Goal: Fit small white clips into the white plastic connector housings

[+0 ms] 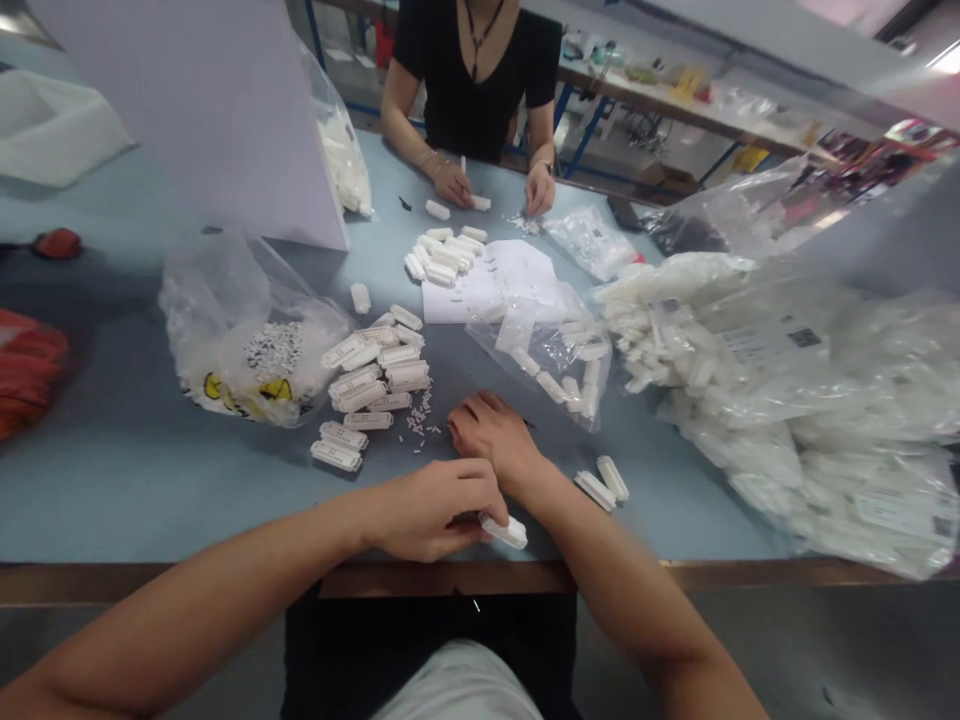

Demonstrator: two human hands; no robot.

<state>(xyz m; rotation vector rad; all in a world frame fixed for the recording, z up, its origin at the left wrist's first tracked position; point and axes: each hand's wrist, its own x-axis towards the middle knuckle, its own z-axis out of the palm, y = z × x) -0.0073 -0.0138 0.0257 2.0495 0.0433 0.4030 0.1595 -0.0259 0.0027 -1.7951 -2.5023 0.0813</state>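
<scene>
My left hand [436,508] is closed around a white plastic housing [506,531], holding it by one end close to the table's front edge. Beyond it, my right hand [491,432] rests low on the table with its fingers curled together; what they hold, if anything, is hidden. Just left of those fingers lie scattered tiny white pins [420,415]. A heap of white housings with printed labels [371,375] spreads farther left. Two more white housings [604,483] lie to the right of my right forearm.
A clear bag of small white parts [274,350] stands at left. Bags of white pieces [780,400] pile up at right. An open bag of housings [559,375] overlaps a paper sheet [450,305]. Across the table, a co-worker [480,90] handles similar parts. A panel [225,120] rises back left.
</scene>
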